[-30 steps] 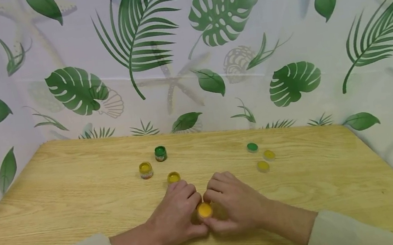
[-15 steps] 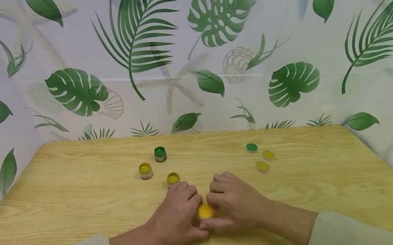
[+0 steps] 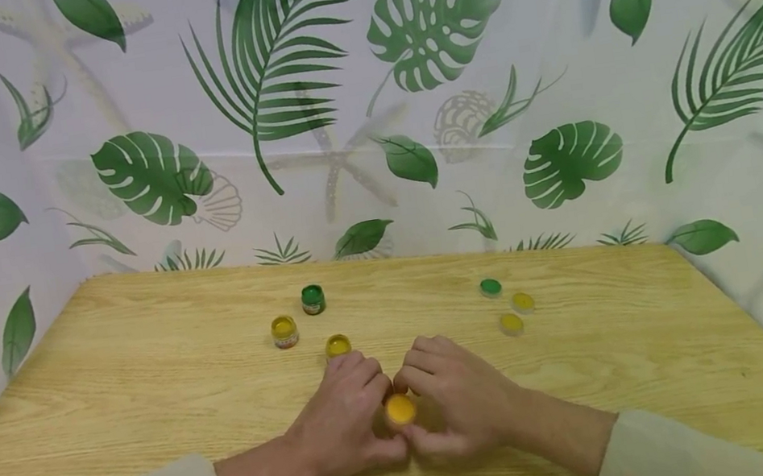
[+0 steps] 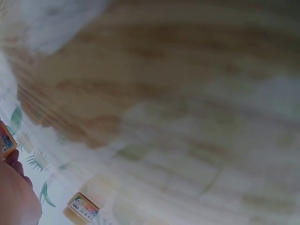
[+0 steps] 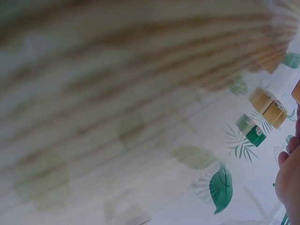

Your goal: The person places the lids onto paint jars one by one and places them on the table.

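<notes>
Between both hands, low in the middle of the head view, is a small paint jar [image 3: 401, 409] with an orange-yellow top. My left hand [image 3: 344, 416] grips it from the left, fingers curled at its far side. My right hand [image 3: 461, 396] pinches it from the right, thumb and forefinger at the top's rim. Much of the jar's side is hidden by the fingers. At the left edge of the left wrist view, part of the orange jar [image 4: 6, 142] shows its printed label. Close beyond my left knuckles stands an open yellow paint jar [image 3: 337, 345].
Farther back on the wooden table [image 3: 156, 408] stand another open yellow jar [image 3: 284, 331] and an open green jar [image 3: 313, 299]. A green lid [image 3: 491, 288] and two yellow lids [image 3: 523, 301] lie at the back right. A leaf-patterned cloth [image 3: 343, 170] hangs behind the table.
The right thumb slid left along the near side of the orange jar, then drew back right. The left hand stays nearly still; the other jars and lids have not moved.
</notes>
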`<action>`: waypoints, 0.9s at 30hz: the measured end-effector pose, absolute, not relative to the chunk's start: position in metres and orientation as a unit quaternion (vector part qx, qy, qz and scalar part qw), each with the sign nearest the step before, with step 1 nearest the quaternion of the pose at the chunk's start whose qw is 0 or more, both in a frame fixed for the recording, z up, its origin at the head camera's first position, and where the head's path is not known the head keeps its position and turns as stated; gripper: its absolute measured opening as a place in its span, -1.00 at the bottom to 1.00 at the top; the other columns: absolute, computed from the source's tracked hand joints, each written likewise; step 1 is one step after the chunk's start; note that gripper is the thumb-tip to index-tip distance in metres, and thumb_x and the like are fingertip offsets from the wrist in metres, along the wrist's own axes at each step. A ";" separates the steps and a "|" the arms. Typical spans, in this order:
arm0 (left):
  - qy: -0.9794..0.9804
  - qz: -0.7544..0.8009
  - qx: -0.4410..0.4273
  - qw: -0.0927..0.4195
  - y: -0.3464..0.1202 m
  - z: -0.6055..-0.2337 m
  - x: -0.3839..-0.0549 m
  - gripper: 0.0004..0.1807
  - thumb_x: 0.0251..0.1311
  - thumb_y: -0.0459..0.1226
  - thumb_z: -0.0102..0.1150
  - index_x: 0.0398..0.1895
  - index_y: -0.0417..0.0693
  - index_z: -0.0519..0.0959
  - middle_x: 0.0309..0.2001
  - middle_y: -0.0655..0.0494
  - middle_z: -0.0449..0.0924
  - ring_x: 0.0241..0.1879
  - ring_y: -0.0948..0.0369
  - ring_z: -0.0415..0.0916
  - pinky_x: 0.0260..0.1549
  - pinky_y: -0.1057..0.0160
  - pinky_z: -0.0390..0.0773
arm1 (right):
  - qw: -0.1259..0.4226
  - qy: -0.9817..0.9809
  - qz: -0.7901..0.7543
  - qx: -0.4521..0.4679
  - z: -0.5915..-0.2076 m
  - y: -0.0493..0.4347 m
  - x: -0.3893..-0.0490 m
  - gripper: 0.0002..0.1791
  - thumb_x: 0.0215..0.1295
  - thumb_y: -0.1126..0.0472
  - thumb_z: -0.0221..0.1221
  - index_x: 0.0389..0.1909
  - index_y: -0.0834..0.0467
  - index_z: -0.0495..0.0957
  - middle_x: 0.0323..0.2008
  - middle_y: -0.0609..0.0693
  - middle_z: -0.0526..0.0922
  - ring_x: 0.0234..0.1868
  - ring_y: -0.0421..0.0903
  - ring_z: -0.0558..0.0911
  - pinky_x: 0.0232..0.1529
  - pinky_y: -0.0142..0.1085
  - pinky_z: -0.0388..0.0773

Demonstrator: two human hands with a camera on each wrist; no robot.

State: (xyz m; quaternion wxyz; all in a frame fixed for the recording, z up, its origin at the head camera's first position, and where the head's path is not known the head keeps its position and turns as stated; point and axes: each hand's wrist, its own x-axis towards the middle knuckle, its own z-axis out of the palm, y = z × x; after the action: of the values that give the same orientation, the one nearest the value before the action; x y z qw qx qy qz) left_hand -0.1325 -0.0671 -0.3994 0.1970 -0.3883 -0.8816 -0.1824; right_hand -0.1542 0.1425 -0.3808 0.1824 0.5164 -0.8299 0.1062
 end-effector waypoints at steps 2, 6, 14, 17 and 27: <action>-0.880 -0.183 -0.390 0.198 -0.067 -0.399 -0.133 -0.64 -0.16 0.03 0.38 -0.44 0.03 0.52 -0.43 0.30 0.38 -0.31 0.29 0.24 -0.07 0.25 0.31 | 0.183 -0.832 0.104 0.514 -0.381 0.143 -0.154 -0.68 0.11 -0.15 0.23 -0.29 0.00 0.54 -0.34 -0.21 0.53 -0.25 -0.23 0.40 -0.18 -0.36 0.36; -0.879 -0.189 -0.391 0.195 -0.067 -0.399 -0.133 -0.63 -0.18 0.04 0.41 -0.44 0.03 0.53 -0.42 0.29 0.38 -0.30 0.29 0.24 -0.06 0.24 0.31 | 0.186 -0.836 0.099 0.507 -0.381 0.142 -0.154 -0.67 0.12 -0.17 0.23 -0.33 -0.01 0.53 -0.38 -0.21 0.51 -0.28 -0.24 0.38 -0.21 -0.36 0.34; -0.879 -0.194 -0.393 0.189 -0.068 -0.399 -0.133 -0.62 -0.19 0.03 0.45 -0.43 0.06 0.52 -0.40 0.30 0.38 -0.30 0.30 0.22 -0.08 0.25 0.30 | 0.190 -0.839 0.092 0.502 -0.381 0.142 -0.154 -0.65 0.14 -0.21 0.23 -0.40 -0.02 0.48 -0.46 -0.23 0.44 -0.34 -0.25 0.33 -0.26 -0.37 0.29; -0.876 -0.192 -0.397 0.194 -0.068 -0.399 -0.133 -0.61 -0.19 0.04 0.46 -0.44 0.06 0.51 -0.41 0.31 0.37 -0.31 0.30 0.21 -0.09 0.26 0.30 | 0.191 -0.838 0.094 0.503 -0.381 0.142 -0.154 -0.64 0.17 -0.23 0.21 -0.42 -0.03 0.46 -0.48 -0.25 0.41 -0.36 -0.26 0.31 -0.26 -0.38 0.28; -0.868 -0.165 -0.416 0.216 -0.066 -0.400 -0.133 -0.57 -0.19 0.09 0.45 -0.45 0.04 0.52 -0.41 0.30 0.38 -0.34 0.30 0.21 -0.14 0.28 0.33 | 0.203 -0.828 0.104 0.512 -0.382 0.142 -0.154 -0.52 0.26 -0.33 0.14 -0.54 -0.02 0.42 -0.54 -0.25 0.33 -0.43 -0.27 0.28 -0.31 -0.43 0.25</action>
State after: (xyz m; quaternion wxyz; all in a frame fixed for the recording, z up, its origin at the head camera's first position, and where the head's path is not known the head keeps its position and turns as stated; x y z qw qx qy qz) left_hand -0.1327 -0.0661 -0.3998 0.2155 -0.4159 -0.8679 -0.1654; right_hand -0.1535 0.1421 -0.3822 0.2030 0.5119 -0.8282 0.1045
